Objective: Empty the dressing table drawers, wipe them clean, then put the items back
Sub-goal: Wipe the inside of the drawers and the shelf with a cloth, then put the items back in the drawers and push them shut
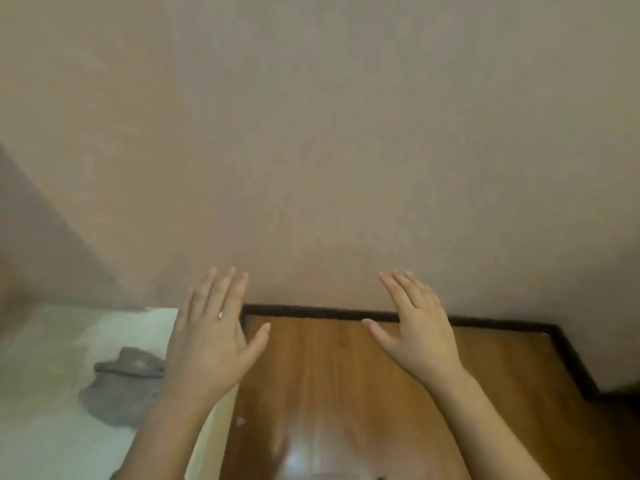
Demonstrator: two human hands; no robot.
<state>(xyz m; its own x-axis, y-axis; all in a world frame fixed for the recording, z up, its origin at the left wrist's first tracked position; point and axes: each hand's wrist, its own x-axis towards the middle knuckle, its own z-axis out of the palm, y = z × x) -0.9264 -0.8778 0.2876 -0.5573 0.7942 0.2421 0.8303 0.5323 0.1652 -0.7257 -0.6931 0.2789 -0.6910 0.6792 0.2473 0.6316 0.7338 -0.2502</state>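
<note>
Glossy brown wood, dark-rimmed, tops the dressing table (332,382); left hand (211,341) and right hand (422,337) hover spread, empty.

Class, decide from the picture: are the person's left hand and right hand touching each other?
Apart. The head view shows the left hand and the right hand both open, with a clear stretch of wooden surface visible between their thumbs.

Both arms reach forward, left hand (211,341) and right hand (419,337) raised, fingers straight and seemingly holding nothing.
</note>
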